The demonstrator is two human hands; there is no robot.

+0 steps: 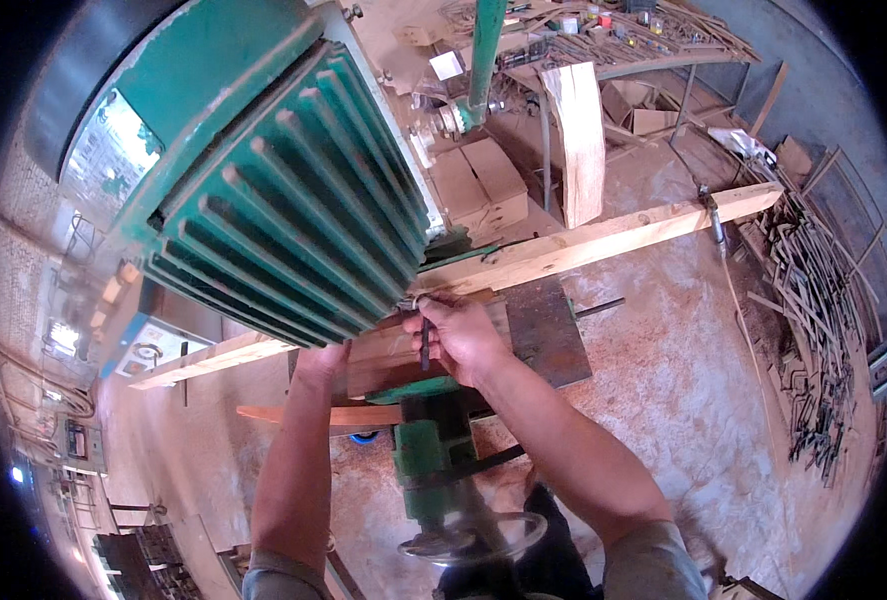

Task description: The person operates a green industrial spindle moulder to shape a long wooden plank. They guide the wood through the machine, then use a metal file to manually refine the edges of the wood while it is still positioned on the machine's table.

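A large green ribbed motor housing (293,190) fills the upper left and hangs over my hands. My right hand (458,335) is just below its lower right corner, with fingers curled round a short dark rod (424,345) that points down; its exact kind is unclear. My left hand (323,360) reaches under the housing's lower edge, and its fingers are hidden there. Between my hands lies a brown wooden block (378,368) on the machine's table. Behind my right hand a long pale wooden beam (583,250) runs across the machine and comes out again at the left.
A clamp (708,205) grips the beam's right part. Below the table are a green column (421,465) and a metal handwheel (473,540) near my body. Scrap wood (813,340) is heaped at the right. Cardboard boxes (478,180) and an upright plank (575,145) stand behind.
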